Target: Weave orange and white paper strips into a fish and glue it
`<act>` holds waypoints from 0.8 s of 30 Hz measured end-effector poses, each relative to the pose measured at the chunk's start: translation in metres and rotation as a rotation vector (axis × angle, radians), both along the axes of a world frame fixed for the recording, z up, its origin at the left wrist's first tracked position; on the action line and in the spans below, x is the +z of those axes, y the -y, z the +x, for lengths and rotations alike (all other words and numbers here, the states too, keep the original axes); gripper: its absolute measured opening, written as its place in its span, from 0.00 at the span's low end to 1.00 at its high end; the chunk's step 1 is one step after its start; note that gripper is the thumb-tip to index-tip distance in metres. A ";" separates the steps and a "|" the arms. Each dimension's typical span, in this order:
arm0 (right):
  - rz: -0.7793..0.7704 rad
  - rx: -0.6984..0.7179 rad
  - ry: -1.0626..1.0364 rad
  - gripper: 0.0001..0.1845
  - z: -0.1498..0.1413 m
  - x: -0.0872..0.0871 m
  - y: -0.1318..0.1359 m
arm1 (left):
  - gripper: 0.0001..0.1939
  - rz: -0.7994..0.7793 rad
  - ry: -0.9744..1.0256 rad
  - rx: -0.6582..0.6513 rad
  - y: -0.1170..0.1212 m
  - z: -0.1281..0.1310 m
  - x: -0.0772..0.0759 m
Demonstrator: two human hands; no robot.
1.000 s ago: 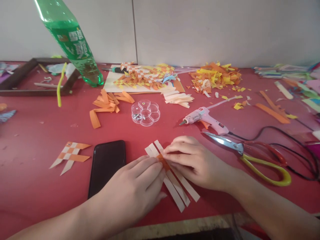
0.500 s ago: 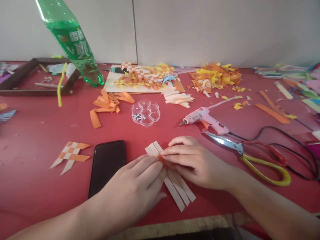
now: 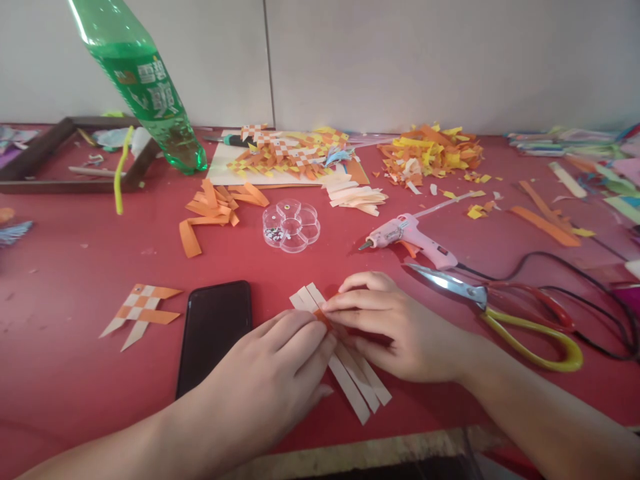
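Several pale paper strips (image 3: pixel 356 387) lie side by side on the red table (image 3: pixel 75 373) near its front edge, running diagonally. An orange strip (image 3: pixel 324 318) crosses them, mostly hidden under my fingers. My left hand (image 3: pixel 273 380) lies on the strips from the left, fingers pressed together on the crossing. My right hand (image 3: pixel 395 327) comes from the right, its fingertips pinching the orange strip at the same spot. Both hands meet over the weave.
A black phone (image 3: pixel 214 333) lies left of my hands, a small woven piece (image 3: pixel 141 308) further left. Scissors (image 3: pixel 505 310) and a pink glue gun (image 3: pixel 410 237) lie to the right. Behind stand a clear bead box (image 3: pixel 291 225), orange strips (image 3: pixel 213 207), a green bottle (image 3: pixel 145 87) and scrap heaps (image 3: pixel 430 153).
The pale strips have been pushed closer together at their lower ends. My fingers shifted slightly on the orange strip; the hands stay in the same place.
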State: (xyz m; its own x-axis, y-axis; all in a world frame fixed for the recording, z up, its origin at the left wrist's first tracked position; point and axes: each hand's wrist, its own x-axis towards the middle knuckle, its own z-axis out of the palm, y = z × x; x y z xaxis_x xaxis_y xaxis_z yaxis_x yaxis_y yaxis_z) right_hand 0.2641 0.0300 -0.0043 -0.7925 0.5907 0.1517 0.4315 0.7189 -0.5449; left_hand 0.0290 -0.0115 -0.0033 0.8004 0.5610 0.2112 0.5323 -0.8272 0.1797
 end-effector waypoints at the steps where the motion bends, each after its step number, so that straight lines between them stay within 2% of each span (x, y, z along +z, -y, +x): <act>1: 0.000 0.000 -0.001 0.19 0.000 0.000 0.000 | 0.18 -0.011 -0.015 0.005 0.000 0.000 0.000; 11: 0.048 -0.016 -0.011 0.18 -0.003 0.003 0.002 | 0.26 -0.120 -0.069 0.040 -0.001 0.000 -0.001; 16: 0.039 -0.032 -0.027 0.18 -0.005 0.004 0.003 | 0.33 -0.172 -0.075 0.039 -0.001 -0.001 0.000; 24: 0.078 -0.045 -0.026 0.16 -0.005 -0.002 0.004 | 0.41 -0.112 -0.064 0.068 0.001 -0.002 -0.001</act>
